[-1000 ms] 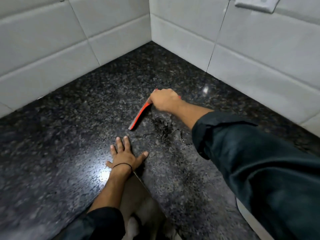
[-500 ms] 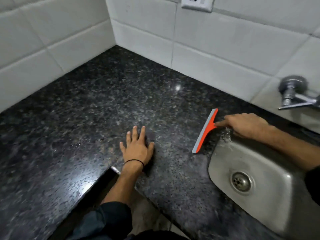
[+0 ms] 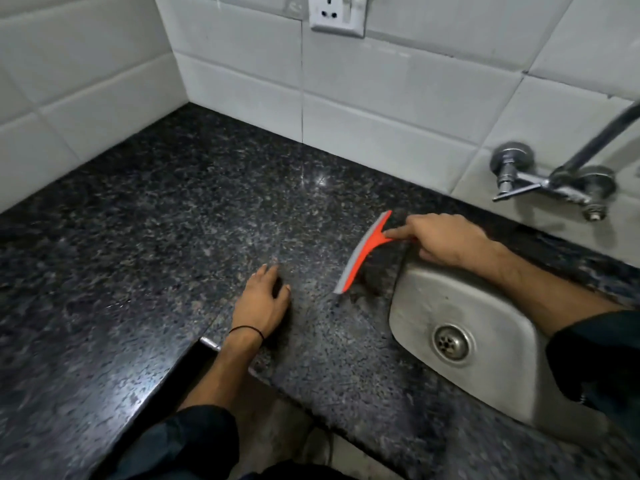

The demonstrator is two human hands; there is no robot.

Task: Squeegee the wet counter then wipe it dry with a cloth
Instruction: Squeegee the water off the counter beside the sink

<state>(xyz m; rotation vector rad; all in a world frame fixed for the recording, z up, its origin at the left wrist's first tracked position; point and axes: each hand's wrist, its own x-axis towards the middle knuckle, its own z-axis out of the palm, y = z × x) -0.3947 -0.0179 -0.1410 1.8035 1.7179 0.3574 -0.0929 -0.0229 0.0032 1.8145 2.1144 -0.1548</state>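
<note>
An orange squeegee (image 3: 363, 252) with a grey rubber blade rests its blade on the dark speckled granite counter (image 3: 180, 209), just left of the steel sink. My right hand (image 3: 446, 239) is closed around its handle, forefinger stretched along the neck. My left hand (image 3: 263, 299) lies palm down on the counter near the front edge, fingers slightly curled, holding nothing. A black band circles the left wrist. A darker wet patch shows between the blade and the sink rim. No cloth is in view.
A steel sink (image 3: 415, 306) with a round drain (image 3: 450, 342) is set into the counter at right. A chrome wall tap (image 3: 554, 181) sits above it. White tiled walls meet in a corner; a socket (image 3: 337, 13) hangs high up. The counter front edge has a notch (image 3: 207, 342).
The squeegee swept rightwards across the counter from the corner area to the sink rim, then eased slightly back left. My left hand stayed flat on the counter, fingers curling a little.
</note>
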